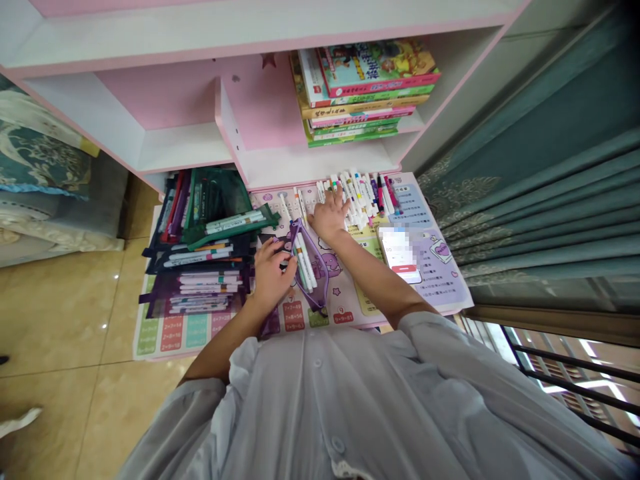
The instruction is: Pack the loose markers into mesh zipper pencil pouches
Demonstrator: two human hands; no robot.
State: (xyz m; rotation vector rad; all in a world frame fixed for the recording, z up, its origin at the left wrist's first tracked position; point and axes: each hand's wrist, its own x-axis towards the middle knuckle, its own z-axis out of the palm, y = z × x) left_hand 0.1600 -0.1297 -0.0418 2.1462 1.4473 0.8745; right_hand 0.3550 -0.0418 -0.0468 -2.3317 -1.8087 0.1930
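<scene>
counter (455, 288): purple pouch (321, 270) gaping, its tip near the front edge. left hand (273, 270) curled at its left lip, grip unclear; right hand (331, 217) spread wide over loose pens (358, 197) by the back edge. steady lip, pens kept lengthwise should work best.

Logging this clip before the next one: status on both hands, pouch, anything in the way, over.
Left hand at open purple pouch, white markers inside. Right hand at loose markers. Phone beside right forearm, not between the hands.
</scene>
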